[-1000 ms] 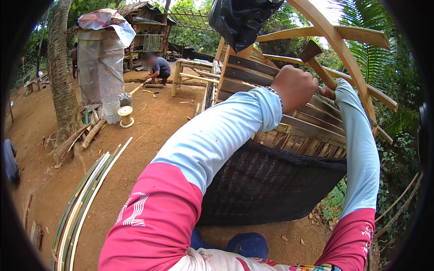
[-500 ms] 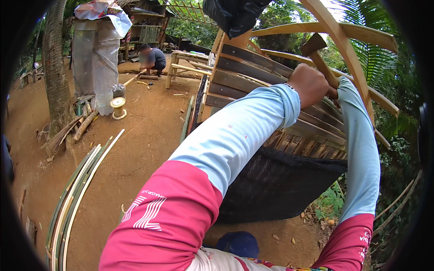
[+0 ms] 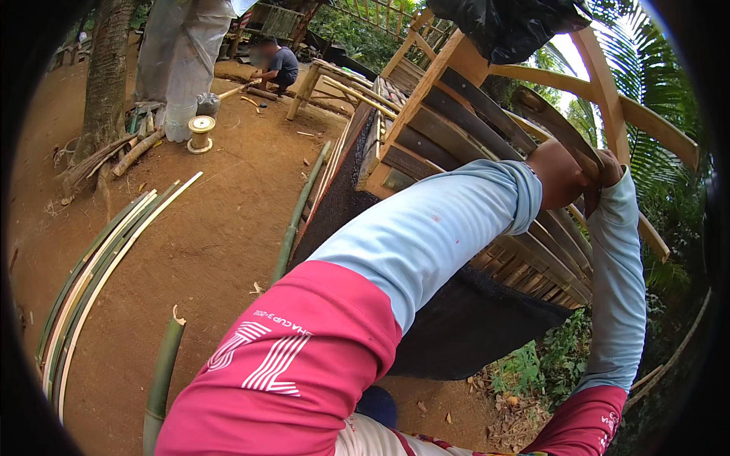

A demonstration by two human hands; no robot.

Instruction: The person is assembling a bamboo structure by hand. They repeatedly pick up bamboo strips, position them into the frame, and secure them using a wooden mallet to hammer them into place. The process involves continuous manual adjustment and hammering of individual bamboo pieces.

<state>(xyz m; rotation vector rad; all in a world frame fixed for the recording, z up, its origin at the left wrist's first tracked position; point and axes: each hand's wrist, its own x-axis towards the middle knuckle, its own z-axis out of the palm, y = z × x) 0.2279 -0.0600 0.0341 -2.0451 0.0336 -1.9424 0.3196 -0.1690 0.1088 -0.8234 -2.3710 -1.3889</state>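
My left arm reaches across to the upper right, where my left hand (image 3: 559,173) is closed beside the slatted wooden structure. What it grips is hidden. Close against it, my right hand (image 3: 610,169) has its fingers curled at the lower end of a long flat brown piece (image 3: 560,125) that slants up to the left; whether it is a slat or a tool's blade I cannot tell. Behind both hands are the structure's dark slats (image 3: 464,121), fixed along a pale wooden board (image 3: 426,99). Curved wooden strips (image 3: 601,83) rise above and beyond my hands.
Black netting (image 3: 464,334) hangs below the slats, and a black plastic bag (image 3: 513,30) hangs overhead. Green bamboo poles (image 3: 163,380) and split strips (image 3: 114,281) lie left. A spool (image 3: 201,134) stands near a tree trunk (image 3: 106,76). Another person (image 3: 281,64) squats by a bench (image 3: 308,87).
The view has shifted, and my hands sit farther right and slightly lower. A hatchet-like head on a wooden handle stood above them; now the flat brown piece shows there instead.
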